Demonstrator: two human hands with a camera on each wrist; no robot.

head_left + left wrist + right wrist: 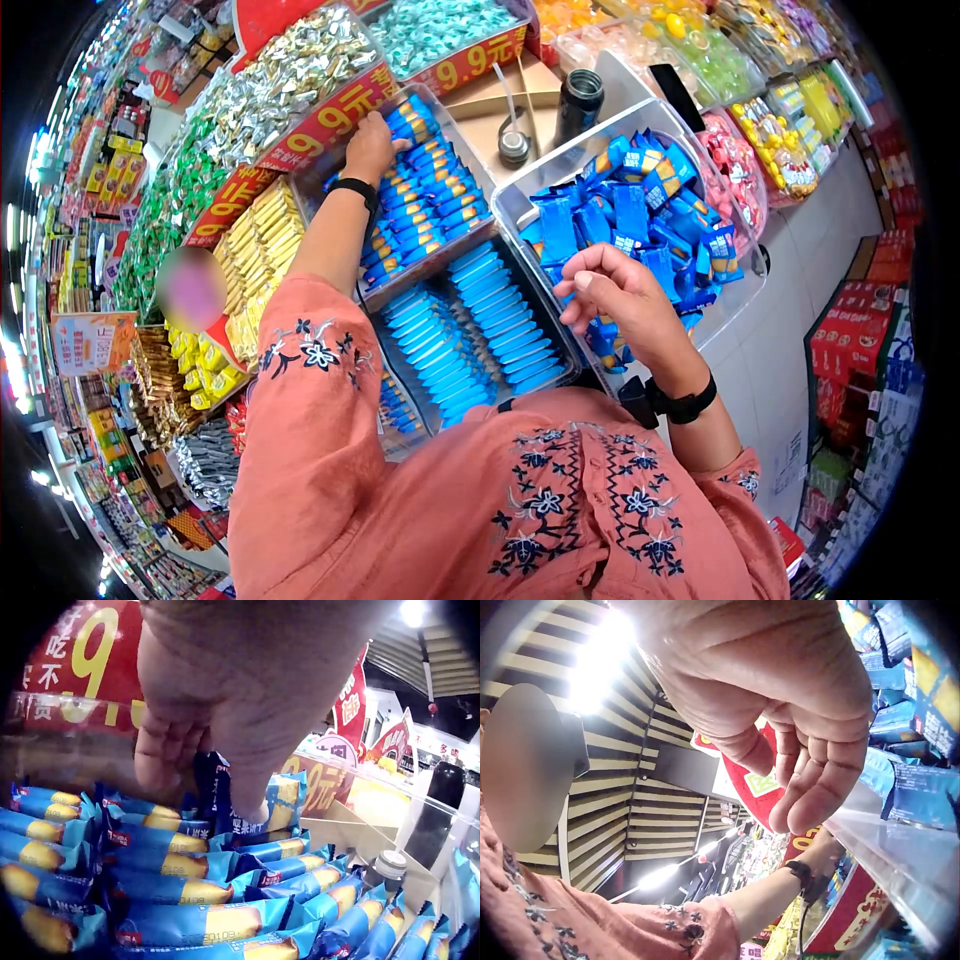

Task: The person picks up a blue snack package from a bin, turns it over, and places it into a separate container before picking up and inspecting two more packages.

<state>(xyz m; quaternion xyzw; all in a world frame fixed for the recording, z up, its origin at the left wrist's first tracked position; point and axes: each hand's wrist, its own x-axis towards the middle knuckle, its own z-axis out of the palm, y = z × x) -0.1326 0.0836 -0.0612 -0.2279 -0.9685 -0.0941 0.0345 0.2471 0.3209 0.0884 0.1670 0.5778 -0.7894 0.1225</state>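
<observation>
My left hand (370, 150) reaches to the far end of a clear bin (480, 235) where blue snack packets (415, 205) stand in rows. In the left wrist view, a dark blue snack packet (215, 791) is pinched upright between the thumb and fingers, its lower part among the neighbouring packets. My right hand (625, 300) hovers over the near side of a clear tub (730, 320) heaped with loose blue packets (630, 215). Its fingers (829, 776) are loosely bent, with nothing between them and the thumb.
Light-blue packets (470, 325) fill a nearer bin. Yellow packets (260, 245) lie to the left, behind a red price strip (325, 130). A dark bottle (580, 105) and a round-lidded container (514, 148) stand beyond the bins. Tiled floor (800, 270) shows at right.
</observation>
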